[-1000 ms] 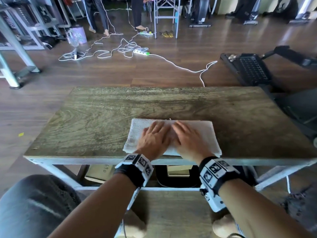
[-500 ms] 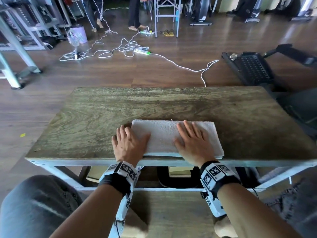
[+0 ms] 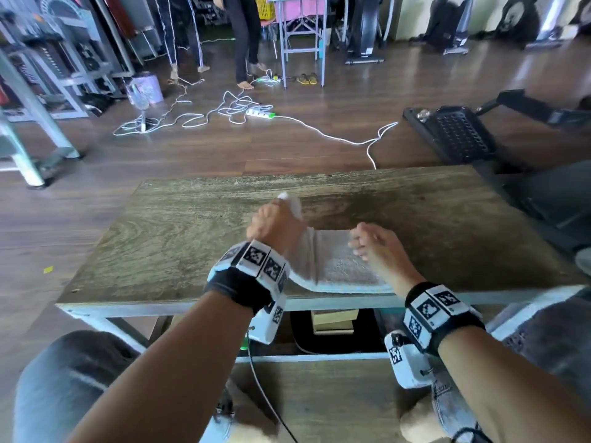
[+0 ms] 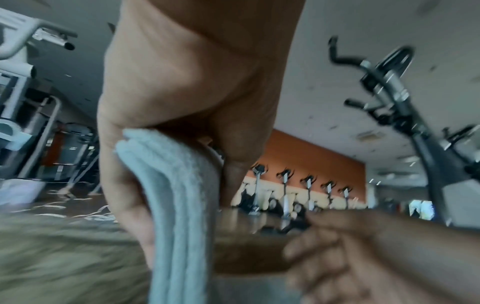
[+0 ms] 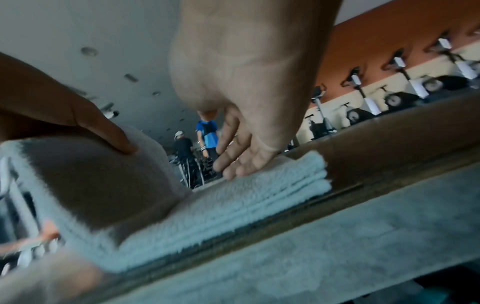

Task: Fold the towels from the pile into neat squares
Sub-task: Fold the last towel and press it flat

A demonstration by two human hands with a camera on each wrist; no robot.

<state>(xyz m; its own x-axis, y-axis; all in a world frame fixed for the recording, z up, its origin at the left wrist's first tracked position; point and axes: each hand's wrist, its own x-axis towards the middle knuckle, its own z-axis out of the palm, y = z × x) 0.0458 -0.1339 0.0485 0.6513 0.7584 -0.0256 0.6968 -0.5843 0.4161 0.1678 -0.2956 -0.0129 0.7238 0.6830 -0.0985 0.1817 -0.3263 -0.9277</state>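
**Left end of towel lifted, right end flat on table**

Your left hand [image 3: 275,223] pinches the left end of the white towel [image 3: 339,266], thumb on one side and fingers on the other, and holds that end up off the table [image 3: 166,238]. The left wrist view shows several stacked layers of the towel [image 4: 179,205] clamped in that pinch, hanging down from your left hand [image 4: 182,98].

Your right hand [image 3: 377,251] sits over the right half of the towel. Right wrist view: the fingers [image 5: 233,156] are straight and close together, tips touching the top of the flat folded part of the towel [image 5: 233,197]. Nothing is gripped by your right hand [image 5: 241,86]. The head view is motion-blurred at the fingertips.

Towel position: near edge of the table, roughly centre, its front edge along the table lip. The right part lies flat in layers; the left part curves upward into your left hand [image 5: 78,115].

Table is weathered wood on a pale metal frame. Beyond it on the floor: a white power strip [image 3: 260,112] with tangled white cable, a small fan [image 3: 140,97], and a black perforated footplate [image 3: 457,132] to the right. Two people's legs [image 3: 246,43] stand at the far end. Wrist bands with black-and-white markers are on both your wrists.
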